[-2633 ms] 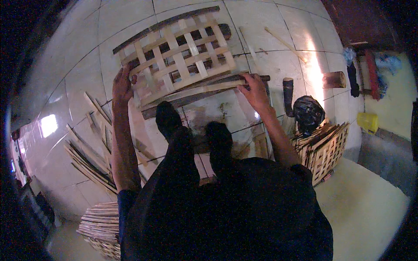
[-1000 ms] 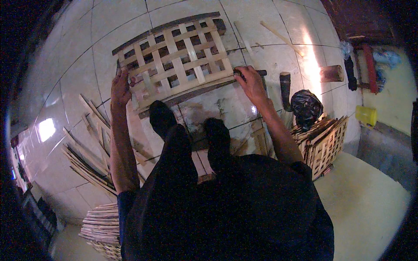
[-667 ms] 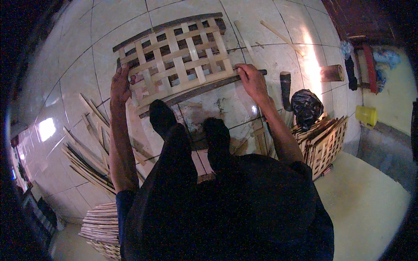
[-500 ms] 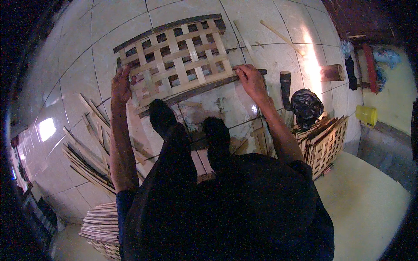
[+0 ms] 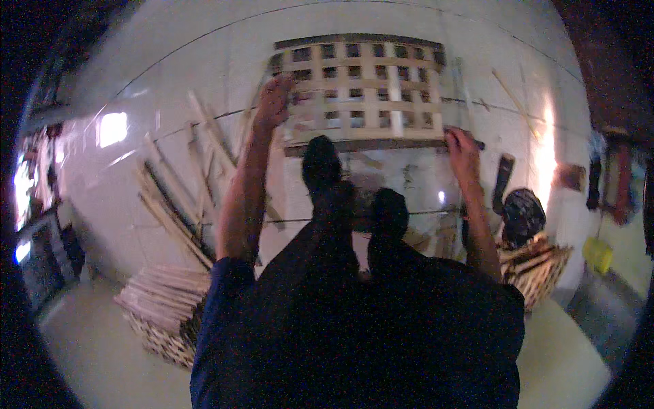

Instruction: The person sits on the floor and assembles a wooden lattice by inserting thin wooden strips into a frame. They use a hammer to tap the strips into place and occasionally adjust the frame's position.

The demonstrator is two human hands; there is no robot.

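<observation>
A woven lattice panel (image 5: 368, 82) of pale flat strips, probably bamboo, lies on the floor ahead of me. Dark bars run along its far edge (image 5: 357, 39) and its near edge (image 5: 381, 145). At its left side, my left hand (image 5: 275, 101) is closed on the strip ends, blurred by motion. My right hand (image 5: 464, 151) has its fingers pinched together at the near right corner, where the lattice meets the dark near bar. My left foot (image 5: 320, 163) rests against the near bar; my right foot (image 5: 390, 210) stands a little nearer me.
Loose long strips (image 5: 170, 198) spread over the tiles at left. A stack of woven pieces (image 5: 163, 307) stands at lower left, another (image 5: 538, 273) at right. Near the right one are a black plastic bundle (image 5: 523, 215), a dark stick (image 5: 503, 180) and a wooden block (image 5: 569, 176).
My view has turned, so the panel sits further right and straighter in the picture. Both hands stay at the same edges of the panel.
</observation>
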